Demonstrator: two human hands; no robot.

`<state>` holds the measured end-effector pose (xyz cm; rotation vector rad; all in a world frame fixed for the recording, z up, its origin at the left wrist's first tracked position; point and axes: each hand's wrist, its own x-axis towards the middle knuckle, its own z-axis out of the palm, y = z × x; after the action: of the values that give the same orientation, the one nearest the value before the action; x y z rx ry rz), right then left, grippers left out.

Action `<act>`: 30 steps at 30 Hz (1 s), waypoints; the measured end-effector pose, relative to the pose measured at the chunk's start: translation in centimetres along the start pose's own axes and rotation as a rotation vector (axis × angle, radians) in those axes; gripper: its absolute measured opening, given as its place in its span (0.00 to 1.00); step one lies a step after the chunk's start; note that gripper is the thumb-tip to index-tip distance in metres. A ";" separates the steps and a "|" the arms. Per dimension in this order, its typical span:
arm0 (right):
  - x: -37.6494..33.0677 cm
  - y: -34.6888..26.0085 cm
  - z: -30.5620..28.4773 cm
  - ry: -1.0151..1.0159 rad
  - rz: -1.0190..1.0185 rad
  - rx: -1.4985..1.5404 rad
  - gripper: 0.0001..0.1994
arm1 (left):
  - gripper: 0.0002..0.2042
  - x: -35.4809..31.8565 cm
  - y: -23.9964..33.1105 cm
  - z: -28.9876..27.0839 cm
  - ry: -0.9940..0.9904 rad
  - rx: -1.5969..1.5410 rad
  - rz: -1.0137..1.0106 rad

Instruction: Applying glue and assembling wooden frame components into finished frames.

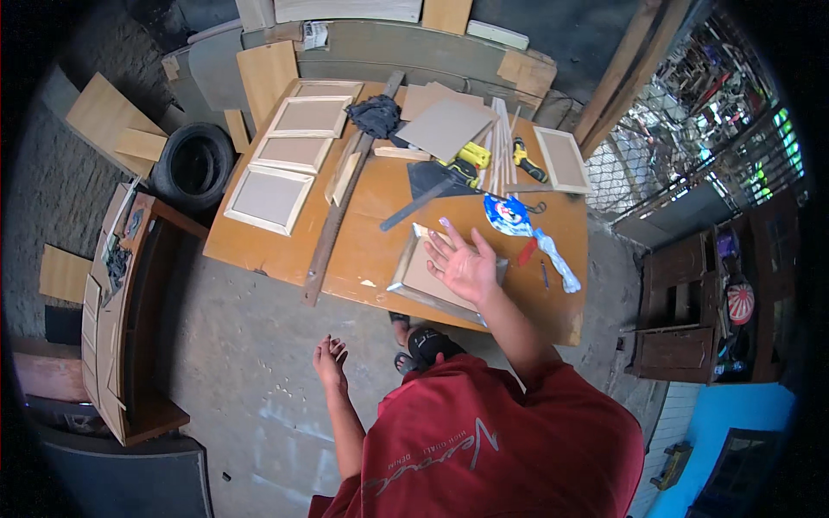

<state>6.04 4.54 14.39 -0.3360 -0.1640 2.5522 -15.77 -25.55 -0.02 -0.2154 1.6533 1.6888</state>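
My right hand (465,263) is spread open, palm up, just above a small frame with a silver border and brown board backing (425,276) that lies near the front edge of the orange wooden table (380,207). My left hand (330,359) hangs beside me off the table, over the concrete floor, fingers loosely apart and holding nothing. A long dark ruler (416,205) lies slanted just beyond the frame.
Several pale wooden frames (294,155) lie in a row on the table's left. A long wooden strip (332,226), a yellow power tool (466,162), a dark cloth (376,114), thin sticks (499,142), a blue-white bag (508,216) and a tyre (195,164) are around.
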 end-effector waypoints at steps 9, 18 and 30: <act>20.1 1.2 0.0 0.002 0.053 -0.037 0.26 | 0.21 4.7 5.2 -5.5 0.198 -0.100 -0.031; 44.5 -2.5 -2.8 0.724 -0.581 -0.601 0.29 | 0.22 8.5 11.1 -12.7 0.448 -0.094 -0.058; 48.3 -8.2 0.7 0.788 -0.931 -1.573 0.46 | 0.13 19.5 15.5 -10.4 0.343 0.119 -0.025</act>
<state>-29.28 37.57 6.71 -1.3374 -1.5263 0.8032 -42.79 -25.79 -1.00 -0.4881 1.9848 1.5933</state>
